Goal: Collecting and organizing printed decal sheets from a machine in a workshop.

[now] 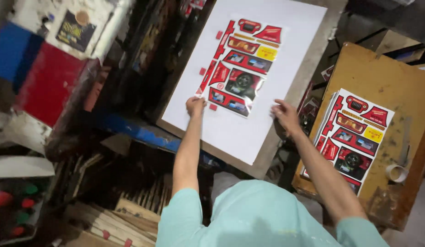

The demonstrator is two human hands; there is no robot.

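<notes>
A white board (pixel 267 123) lies tilted in front of me with a glossy printed sheet (pixel 242 64) of red, black and yellow shapes on it. My left hand (pixel 195 106) presses on the sheet's near left corner, fingers curled down. My right hand (pixel 285 116) rests at the board's right edge, fingers loosely bent, holding nothing that I can see. Small red tabs (pixel 213 107) sit around the sheet's left side.
A stack of similar printed sheets (pixel 352 137) lies on a worn yellow-brown table (pixel 381 73) to the right, with a tape roll (pixel 396 173) near its edge. Blue and red painted machine parts (pixel 43 77) stand left. Wooden slats (pixel 125 215) lie below.
</notes>
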